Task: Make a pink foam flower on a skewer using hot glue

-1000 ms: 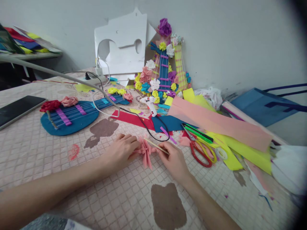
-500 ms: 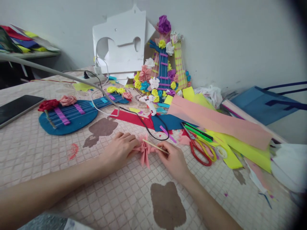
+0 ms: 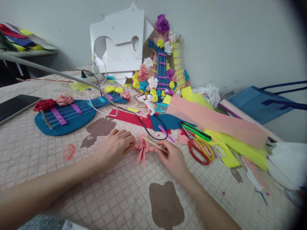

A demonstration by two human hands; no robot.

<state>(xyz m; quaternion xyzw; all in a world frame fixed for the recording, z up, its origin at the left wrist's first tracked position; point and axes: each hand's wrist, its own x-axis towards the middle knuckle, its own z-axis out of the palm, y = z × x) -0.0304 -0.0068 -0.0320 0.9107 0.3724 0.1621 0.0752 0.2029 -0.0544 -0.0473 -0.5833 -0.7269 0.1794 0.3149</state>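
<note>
A folded piece of pink crepe paper point(image 3: 143, 150) lies between my two hands, its pleats fanned in the middle. My left hand point(image 3: 117, 143) pinches its left end, with the fingers curled down to the table. At the other end, my right hand point(image 3: 173, 158) is closed around a thin wooden stick point(image 3: 153, 142) and also seems to touch the paper's right end. The stick's tip reaches over the top of the pleats. Beyond my hands lies a white hot glue gun point(image 3: 148, 103).
Red and yellow scissors point(image 3: 199, 151) and a green cutter point(image 3: 198, 132) lie at right, beside pink paper point(image 3: 216, 119) and a tape roll point(image 3: 218, 150). A blue paper guitar point(image 3: 69, 116) and a phone point(image 3: 18, 107) are at left. Flower-covered guitars point(image 3: 161, 68) lean on the wall.
My left hand has shifted slightly left, drawing the paper's left end out a little. The pleats sit a bit differently. The right hand keeps hold of the stick.
</note>
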